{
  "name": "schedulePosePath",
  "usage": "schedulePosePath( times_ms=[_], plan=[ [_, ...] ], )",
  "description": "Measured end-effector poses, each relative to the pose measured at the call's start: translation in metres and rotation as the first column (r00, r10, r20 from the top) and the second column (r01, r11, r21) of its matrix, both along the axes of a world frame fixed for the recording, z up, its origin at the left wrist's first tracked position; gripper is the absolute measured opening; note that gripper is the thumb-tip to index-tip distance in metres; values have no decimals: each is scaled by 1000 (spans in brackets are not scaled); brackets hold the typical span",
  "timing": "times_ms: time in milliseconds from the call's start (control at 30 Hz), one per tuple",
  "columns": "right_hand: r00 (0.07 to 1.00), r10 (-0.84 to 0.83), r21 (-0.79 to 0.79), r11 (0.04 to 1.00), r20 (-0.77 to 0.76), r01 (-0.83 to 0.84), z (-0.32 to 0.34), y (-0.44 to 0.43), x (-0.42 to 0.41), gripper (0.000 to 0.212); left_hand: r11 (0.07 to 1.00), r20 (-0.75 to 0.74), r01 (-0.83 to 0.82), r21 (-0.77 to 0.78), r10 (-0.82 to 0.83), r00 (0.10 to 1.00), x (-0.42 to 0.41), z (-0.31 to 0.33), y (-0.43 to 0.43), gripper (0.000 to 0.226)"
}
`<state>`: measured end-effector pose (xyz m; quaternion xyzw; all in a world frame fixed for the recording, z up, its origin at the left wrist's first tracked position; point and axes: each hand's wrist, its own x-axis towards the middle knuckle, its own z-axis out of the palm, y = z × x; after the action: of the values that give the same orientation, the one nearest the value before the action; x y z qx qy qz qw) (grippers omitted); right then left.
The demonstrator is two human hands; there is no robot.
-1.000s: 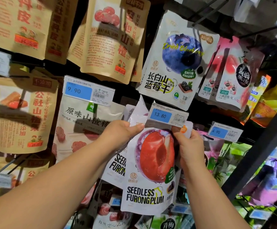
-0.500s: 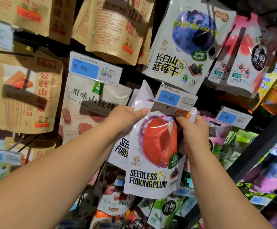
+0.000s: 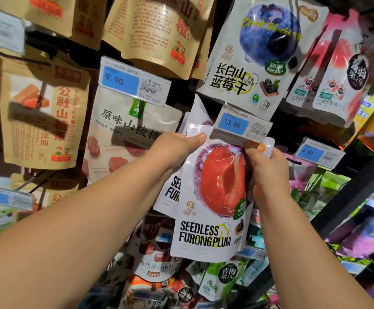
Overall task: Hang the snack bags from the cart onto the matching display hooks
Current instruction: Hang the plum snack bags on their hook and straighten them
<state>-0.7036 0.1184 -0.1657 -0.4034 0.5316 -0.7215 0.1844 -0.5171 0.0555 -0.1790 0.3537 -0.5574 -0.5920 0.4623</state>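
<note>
While you look up at the rack through the head camera, your left hand [image 3: 172, 150] pinches the top left corner of the glossy white plum bag [image 3: 206, 237], thumb laid flat across its crinkled seal. Your right hand [image 3: 268, 172] grips the upper right edge with curled fingers. The pouch's top sits just under the clear plastic 13.80 price tag [image 3: 241, 126]; the hook itself is hidden. A second plum pouch [image 3: 172, 192] hangs behind it. Above is a shiny blueberry bag [image 3: 255, 63]; to the left, a matte kraft-paper pouch [image 3: 43, 117].
</note>
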Motion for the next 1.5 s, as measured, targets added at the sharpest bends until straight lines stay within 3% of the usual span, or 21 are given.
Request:
schedulePosePath(
  times_ms=[100,267,367,567,733,867,1067,1200,1300,1433,1500],
  plan=[
    [999,-39,16,999,-12,40,-1,0,2,8,1000,9,-2,-31,2,1000,-5,1,3,33],
    [999,-20,36,999,-27,21,-2,0,3,9,999,10,-38,-35,39,999,-6,-4,-2,49],
    [999,5,45,999,-39,-4,0,-1,5,15,997,-33,-74,10,74,997,-4,-6,-3,75],
    [994,-23,74,997,-108,31,1,-3,5,15,997,-69,-80,23,82,994,-6,-10,-9,86],
    [990,-29,98,994,-135,42,-4,-2,5,15,990,67,-131,-45,134,989,2,-13,-1,48],
    [992,14,84,996,-124,-3,-12,3,3,14,972,258,-148,-185,193,947,10,-13,5,53],
    [989,-24,98,994,-145,38,-13,-7,6,13,965,261,-208,-162,245,934,9,-7,8,55],
    [992,47,47,998,-115,-42,-15,2,2,13,953,282,-209,-220,268,921,12,-7,12,55],
    [989,102,4,995,-103,-102,-17,7,0,12,965,234,-171,-199,216,948,16,-10,14,50],
    [989,137,-40,989,-46,-139,-19,12,-1,19,993,5,-106,-61,106,994,19,-13,25,46],
    [989,141,-28,989,-44,-142,-20,16,-4,19,994,-10,-79,-79,78,997,22,-15,29,48]
  ],
)
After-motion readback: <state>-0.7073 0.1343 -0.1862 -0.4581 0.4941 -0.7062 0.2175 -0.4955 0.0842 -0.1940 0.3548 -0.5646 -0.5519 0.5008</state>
